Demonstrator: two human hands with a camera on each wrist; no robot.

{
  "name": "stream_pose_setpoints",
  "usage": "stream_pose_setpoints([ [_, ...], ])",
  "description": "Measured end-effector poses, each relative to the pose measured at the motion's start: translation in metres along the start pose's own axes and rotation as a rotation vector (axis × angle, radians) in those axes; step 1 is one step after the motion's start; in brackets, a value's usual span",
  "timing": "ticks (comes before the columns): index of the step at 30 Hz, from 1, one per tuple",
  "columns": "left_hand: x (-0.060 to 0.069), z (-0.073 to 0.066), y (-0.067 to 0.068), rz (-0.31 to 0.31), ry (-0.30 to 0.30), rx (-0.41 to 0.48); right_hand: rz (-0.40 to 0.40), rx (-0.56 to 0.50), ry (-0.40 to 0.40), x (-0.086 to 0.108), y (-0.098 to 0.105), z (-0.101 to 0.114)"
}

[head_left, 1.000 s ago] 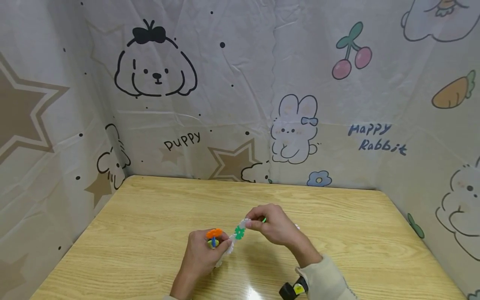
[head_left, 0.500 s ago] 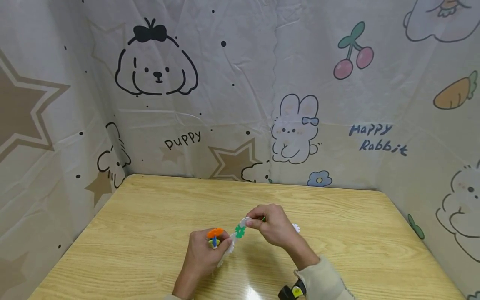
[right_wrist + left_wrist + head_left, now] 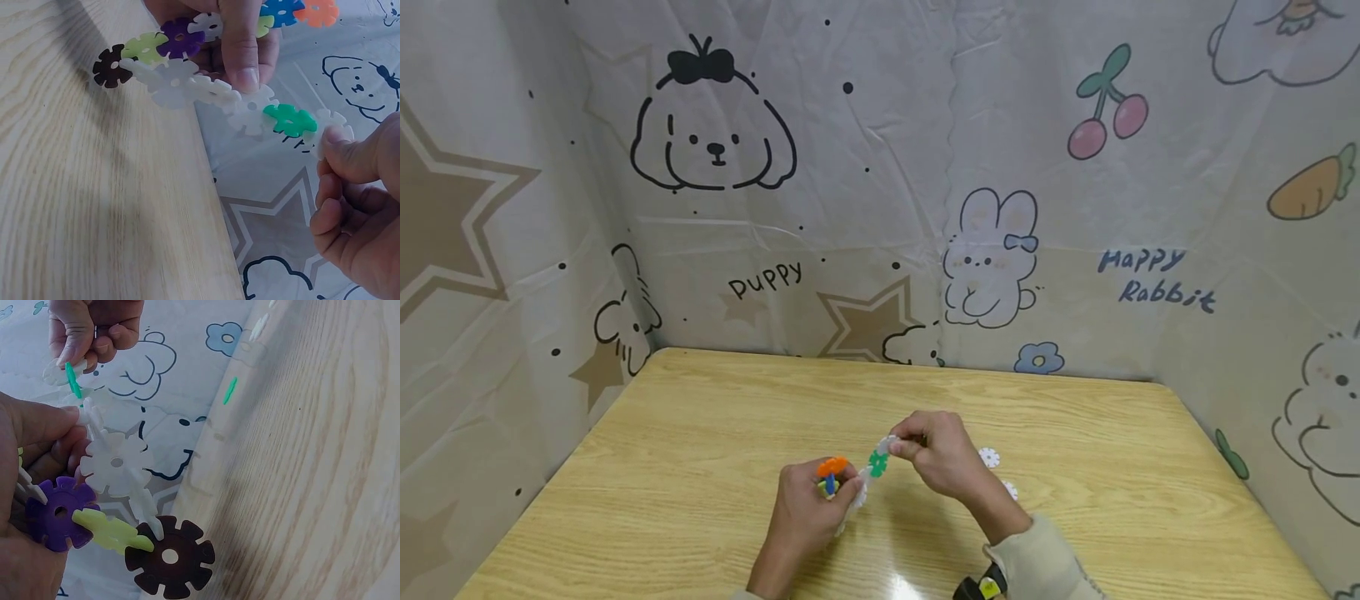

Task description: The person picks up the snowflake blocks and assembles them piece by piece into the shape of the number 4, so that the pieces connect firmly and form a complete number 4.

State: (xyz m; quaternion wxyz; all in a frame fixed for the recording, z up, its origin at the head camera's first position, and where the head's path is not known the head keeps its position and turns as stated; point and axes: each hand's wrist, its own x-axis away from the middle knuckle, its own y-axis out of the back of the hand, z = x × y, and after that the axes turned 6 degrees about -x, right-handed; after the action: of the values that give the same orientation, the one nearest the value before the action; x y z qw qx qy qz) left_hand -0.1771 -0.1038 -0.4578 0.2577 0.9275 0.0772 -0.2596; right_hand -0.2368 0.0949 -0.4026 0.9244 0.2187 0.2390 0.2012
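Observation:
A chain of notched plastic snowflake discs runs between my hands. My left hand [image 3: 808, 504] grips its middle, thumb on a white disc; the orange disc [image 3: 319, 11] and blue disc [image 3: 281, 11] stick out beyond that hand. A loop with a purple disc [image 3: 61, 512], a yellow-green disc [image 3: 112, 531] and a dark brown disc [image 3: 170, 556] hangs below it. My right hand [image 3: 943, 454] pinches the white end disc [image 3: 331, 119] between thumb and fingers. Beside that end disc, the green disc [image 3: 290, 120] joins on. Part of the chain is hidden behind the left hand.
Loose white discs [image 3: 990, 457] lie on the wooden table [image 3: 722, 417] beyond the right forearm. A loose green disc [image 3: 229, 390] also shows on the table. Next to the right sleeve is a black object with a yellow label [image 3: 988, 588]. Printed cloth walls surround the table.
Both hands keep their hold on the chain. My right forearm has shifted slightly left, uncovering white discs on the table beside it.

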Motion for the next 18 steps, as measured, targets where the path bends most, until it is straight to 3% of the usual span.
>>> stream_pose_setpoints([
  [11,0.001,0.0017,-0.0015,-0.006,0.011,-0.001,-0.011,0.039,0.002,0.0008,-0.0056,-0.0016],
  [18,-0.001,-0.0008,-0.0011,0.005,0.023,0.006,0.027,0.033,-0.013,0.0006,0.0,0.0005],
])
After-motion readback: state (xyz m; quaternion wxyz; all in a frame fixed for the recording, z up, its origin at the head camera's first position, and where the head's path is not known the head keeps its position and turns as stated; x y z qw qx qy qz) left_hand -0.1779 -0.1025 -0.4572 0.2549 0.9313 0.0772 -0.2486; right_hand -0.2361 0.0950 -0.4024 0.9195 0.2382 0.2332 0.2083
